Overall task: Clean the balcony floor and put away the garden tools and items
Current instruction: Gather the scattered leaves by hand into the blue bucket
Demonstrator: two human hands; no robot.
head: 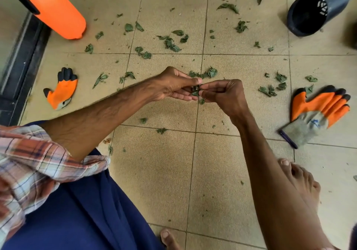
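Leaves (170, 43), green, wilted and crumpled, lie scattered over the floor (154, 172), too many to count. The floor is beige square tiles with a rough grain and thin dark joints. A small clump (195, 91) of the same scraps is held above the tiles at the middle of the view, pinched between both hands. The left hand (172, 84) reaches in from the left with thumb and forefinger closed on the clump and the other fingers straight beneath it. The right hand (222, 93) meets it fingertip to fingertip, fingers curled, nipping the same clump.

Two gloves lie flat on the tiles, well apart. One glove (61, 90) is at the left near the dark door track (23, 60). The second glove (318, 110) is at the right. Both have a rubbery orange coating, black fingertips and a grey knit cuff. The second glove bears a small blue mark, too blurred to read. A thin purple stick (288, 139) touches its cuff.

One black plastic pot (332, 0) lies on its side at the top right, its round mouth facing the camera and slots showing in its base. One smooth, tapered orange bottle (56, 12) with a black fitting is at the top left.

A plaid sleeve (38, 162) is rolled up on the left arm. Two bare feet rest on the tiles.
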